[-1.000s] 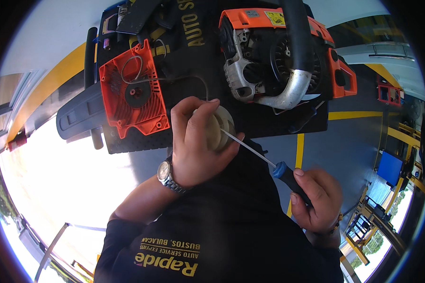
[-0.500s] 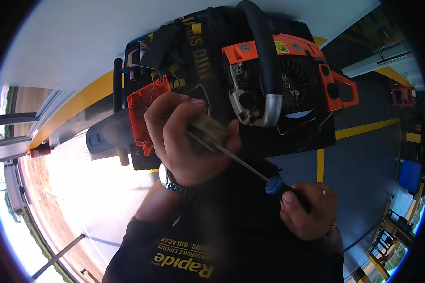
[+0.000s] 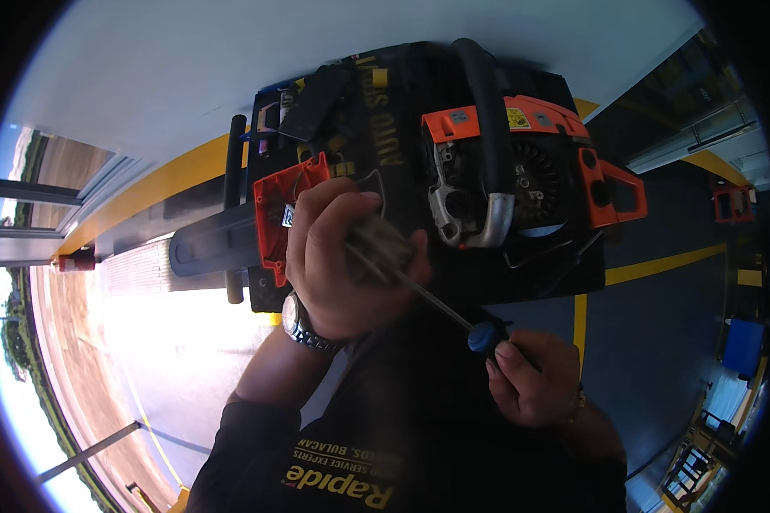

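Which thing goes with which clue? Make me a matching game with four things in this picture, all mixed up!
Things:
1. screwdriver
2. wristwatch
3. blurry part
4. orange machine

Clues:
A. gripped in the left hand
B. has a curved black handle
C. held in the right hand
D. worn on the left arm

Right pairs: 1-C, 2-D, 3-A, 4-B
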The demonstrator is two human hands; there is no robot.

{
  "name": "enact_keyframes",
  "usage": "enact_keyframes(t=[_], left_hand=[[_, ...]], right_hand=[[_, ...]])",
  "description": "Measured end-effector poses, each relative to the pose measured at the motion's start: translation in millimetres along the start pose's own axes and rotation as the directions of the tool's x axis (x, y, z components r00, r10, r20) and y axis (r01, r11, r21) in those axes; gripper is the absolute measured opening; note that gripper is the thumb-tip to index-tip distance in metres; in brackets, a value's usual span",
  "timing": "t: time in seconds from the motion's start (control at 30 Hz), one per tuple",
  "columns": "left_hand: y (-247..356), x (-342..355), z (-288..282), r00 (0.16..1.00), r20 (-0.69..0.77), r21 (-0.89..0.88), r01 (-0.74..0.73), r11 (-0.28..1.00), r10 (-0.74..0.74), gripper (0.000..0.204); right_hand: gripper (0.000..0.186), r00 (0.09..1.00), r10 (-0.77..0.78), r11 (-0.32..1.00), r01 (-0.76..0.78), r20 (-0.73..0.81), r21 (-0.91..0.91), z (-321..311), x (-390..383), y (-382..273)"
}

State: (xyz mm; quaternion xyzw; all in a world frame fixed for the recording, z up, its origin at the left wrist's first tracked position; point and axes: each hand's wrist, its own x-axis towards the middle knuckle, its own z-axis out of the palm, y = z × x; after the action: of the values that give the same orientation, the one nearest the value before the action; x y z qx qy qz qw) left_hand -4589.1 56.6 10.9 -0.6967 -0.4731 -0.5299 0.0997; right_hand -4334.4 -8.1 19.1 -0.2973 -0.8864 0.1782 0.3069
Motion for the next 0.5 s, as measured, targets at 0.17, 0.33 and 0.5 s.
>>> enact_keyframes(t=[0.17, 0.33, 0.5], left_hand=[[-7.7, -10.4, -5.1, 0.995, 0.084, -0.026, -0.049, 0.998, 0.051, 0.055], [-5.1, -16.1, -10.0, 0.984, 0.166, -0.01, -0.069, 0.998, 0.069, 0.053], [-4.2, -13.5, -6.4, 0.986, 0.149, -0.078, -0.07, 0.995, 0.081, 0.054]], right_hand=[[0.044, 0.994, -0.026, 0.995, 0.036, 0.107, -0.096, -34.0, 13.2, 1.9], [0.047, 0.999, 0.034, 0.998, -0.035, 0.021, 0.045, -33.9, 13.6, 6.1], [0.048, 0.998, 0.051, 0.992, -0.055, 0.037, 0.116, -39.7, 15.4, 6.4]])
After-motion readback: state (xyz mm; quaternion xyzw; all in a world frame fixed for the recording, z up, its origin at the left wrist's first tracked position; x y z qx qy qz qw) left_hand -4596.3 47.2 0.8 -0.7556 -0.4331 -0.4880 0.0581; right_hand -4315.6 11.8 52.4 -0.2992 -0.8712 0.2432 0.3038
